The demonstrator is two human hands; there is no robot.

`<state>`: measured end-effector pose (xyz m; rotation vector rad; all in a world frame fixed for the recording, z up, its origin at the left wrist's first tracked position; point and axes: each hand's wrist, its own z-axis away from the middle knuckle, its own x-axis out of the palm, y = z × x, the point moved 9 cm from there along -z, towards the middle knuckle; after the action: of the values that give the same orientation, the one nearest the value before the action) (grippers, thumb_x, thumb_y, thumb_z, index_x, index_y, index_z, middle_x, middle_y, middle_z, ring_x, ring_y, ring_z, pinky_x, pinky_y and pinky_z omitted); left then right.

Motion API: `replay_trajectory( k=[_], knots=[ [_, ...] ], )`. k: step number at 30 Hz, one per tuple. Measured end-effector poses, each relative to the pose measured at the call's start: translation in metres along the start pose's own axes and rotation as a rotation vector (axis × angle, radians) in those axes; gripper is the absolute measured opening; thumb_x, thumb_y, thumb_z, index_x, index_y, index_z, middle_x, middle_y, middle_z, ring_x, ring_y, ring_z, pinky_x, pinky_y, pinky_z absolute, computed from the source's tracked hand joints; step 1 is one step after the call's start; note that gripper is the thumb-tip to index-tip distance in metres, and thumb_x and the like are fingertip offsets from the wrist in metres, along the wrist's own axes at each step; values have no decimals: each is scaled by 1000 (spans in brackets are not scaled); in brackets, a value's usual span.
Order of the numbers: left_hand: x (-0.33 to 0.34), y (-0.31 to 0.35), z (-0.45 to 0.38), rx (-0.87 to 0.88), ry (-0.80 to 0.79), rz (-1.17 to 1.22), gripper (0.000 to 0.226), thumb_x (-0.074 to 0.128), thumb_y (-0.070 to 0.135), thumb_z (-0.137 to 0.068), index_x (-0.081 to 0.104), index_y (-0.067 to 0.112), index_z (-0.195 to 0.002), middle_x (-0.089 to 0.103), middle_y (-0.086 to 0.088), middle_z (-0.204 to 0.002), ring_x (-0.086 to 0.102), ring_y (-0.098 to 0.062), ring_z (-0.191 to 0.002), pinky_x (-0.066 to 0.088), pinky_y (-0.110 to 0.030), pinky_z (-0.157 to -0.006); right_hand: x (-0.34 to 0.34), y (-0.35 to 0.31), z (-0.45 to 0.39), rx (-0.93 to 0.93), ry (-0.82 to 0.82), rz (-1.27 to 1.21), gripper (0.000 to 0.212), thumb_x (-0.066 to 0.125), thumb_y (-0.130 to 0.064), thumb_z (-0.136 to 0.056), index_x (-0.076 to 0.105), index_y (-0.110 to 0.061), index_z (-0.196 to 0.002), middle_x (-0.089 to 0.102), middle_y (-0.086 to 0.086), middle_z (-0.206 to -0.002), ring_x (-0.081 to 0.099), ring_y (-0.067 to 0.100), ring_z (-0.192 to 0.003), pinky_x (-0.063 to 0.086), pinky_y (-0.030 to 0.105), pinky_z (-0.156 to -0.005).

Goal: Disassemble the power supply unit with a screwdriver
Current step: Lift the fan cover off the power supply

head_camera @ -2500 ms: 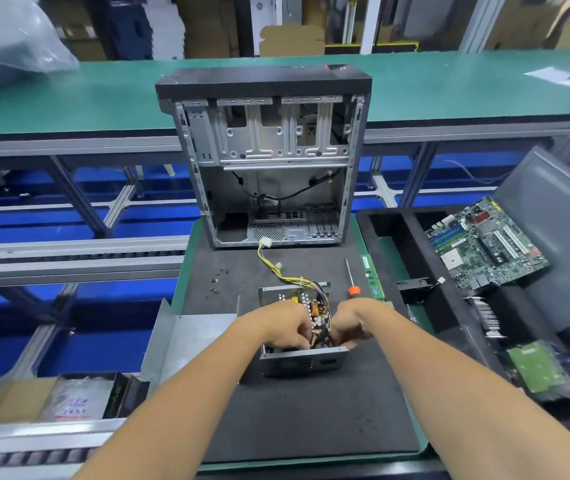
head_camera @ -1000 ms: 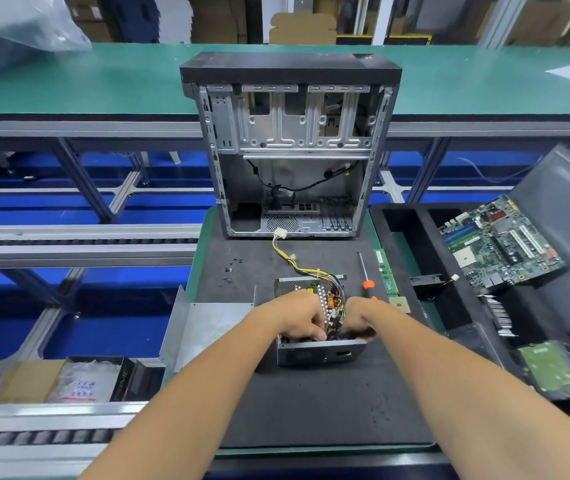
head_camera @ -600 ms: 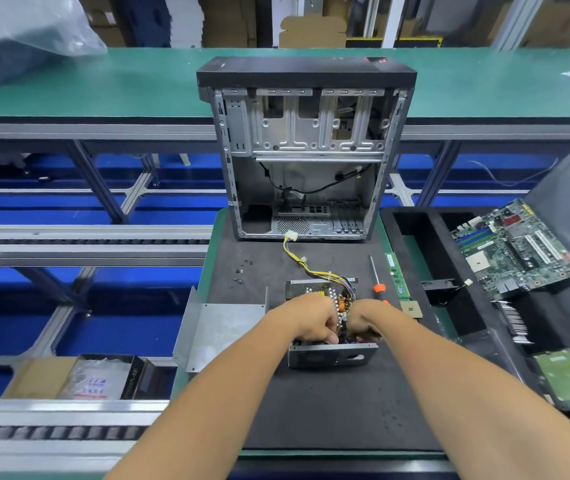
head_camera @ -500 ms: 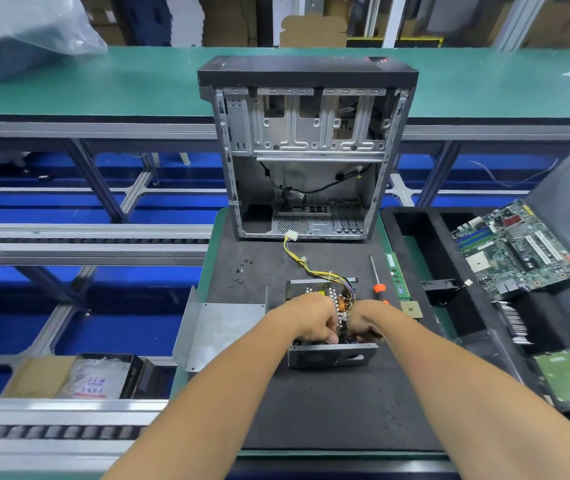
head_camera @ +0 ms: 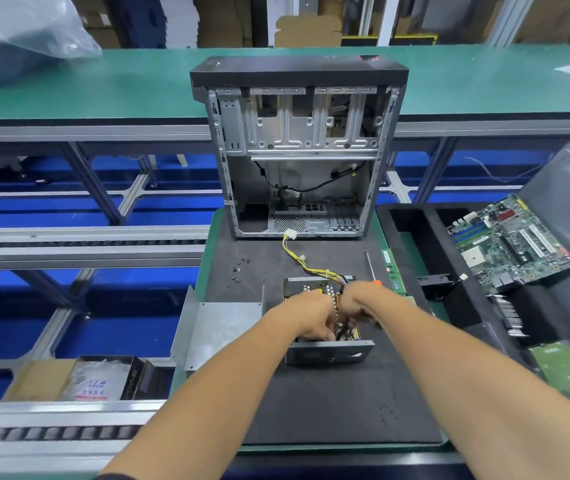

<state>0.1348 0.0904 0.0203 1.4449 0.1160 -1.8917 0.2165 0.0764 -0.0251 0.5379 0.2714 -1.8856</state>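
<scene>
The opened power supply unit (head_camera: pixel 325 327) is set on the dark mat (head_camera: pixel 328 403) before the computer case (head_camera: pixel 297 150). Its internals are gripped by both curled hands, left grip (head_camera: pixel 313 315) and right grip (head_camera: pixel 359 303). The screwdriver (head_camera: pixel 371 268) is left lying beside.

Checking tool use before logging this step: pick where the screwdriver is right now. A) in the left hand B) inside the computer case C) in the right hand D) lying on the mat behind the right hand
D: the screwdriver lies on the mat behind the right hand; both that and the left hand are at the power supply.
</scene>
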Motion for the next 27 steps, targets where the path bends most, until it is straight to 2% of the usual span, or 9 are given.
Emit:
replay_trajectory(
  k=[3,7,10,12,14,18,20,24,27],
  knots=[
    [2,2,1,27,12,-24,9,73,27,-75,72,19,-75,52,3,-62,56,-24,-75,48,-30,-67,-3,5,9,58,-97,-61,39,42,-23,-99,50,-10,-63,44,-2,-34,35,9,-24,31,20,-47],
    [1,0,2,32,33,-17,12,72,29,-77,70,19,-72,49,6,-58,48,-18,-68,36,-25,-62,6,7,11,53,-108,-180,36,42,-20,-100,49,-5,-68,50,0,-38,42,7,-26,34,14,-37],
    [2,1,0,29,-1,-50,21,70,30,-79,65,17,-64,42,12,-51,46,-20,-65,33,-25,-60,-6,-1,16,-57,-27,-287,24,50,-10,-93,54,-6,-70,58,1,-53,51,6,-36,40,12,-37],
    [4,-3,0,8,-38,-71,33,69,35,-81,56,18,-57,43,9,-52,46,-22,-65,31,-26,-59,-19,-8,17,-163,85,-349,15,56,-6,-89,59,-6,-74,60,2,-53,55,8,-38,44,14,-40],
    [7,-8,0,-17,-69,-87,37,64,39,-85,49,20,-58,48,3,-60,47,-22,-69,32,-28,-60,-18,-14,21,-268,87,-391,10,56,-1,-90,60,-9,-86,62,6,-60,54,11,-43,43,18,-44],
    [12,-12,4,-25,-105,-64,31,56,41,-91,61,13,-81,64,-10,-91,48,-23,-82,36,-31,-68,-7,-19,28,-400,16,-407,30,47,7,-91,64,-16,-85,62,5,-64,52,9,-42,42,17,-46],
    [14,-13,6,-21,-103,-16,30,56,39,-91,61,11,-83,64,-12,-92,53,-26,-85,37,-32,-68,-1,-19,29,-420,-30,-373,33,46,9,-91,68,-14,-96,63,1,-65,53,8,-40,44,16,-46],
    [17,-16,11,-31,-68,126,29,55,29,-93,58,3,-81,61,-15,-85,49,-25,-79,37,-33,-69,11,-21,32,-453,-181,-421,21,60,-10,-94,67,-13,-113,53,2,-78,52,11,-45,46,17,-50],
    [19,-15,15,-17,-23,150,28,54,28,-94,54,7,-75,59,-14,-84,48,-27,-79,39,-36,-73,14,-21,31,-487,-162,-406,6,67,-16,-92,71,-19,-95,58,-2,-69,49,12,-47,45,17,-50]
  ],
)
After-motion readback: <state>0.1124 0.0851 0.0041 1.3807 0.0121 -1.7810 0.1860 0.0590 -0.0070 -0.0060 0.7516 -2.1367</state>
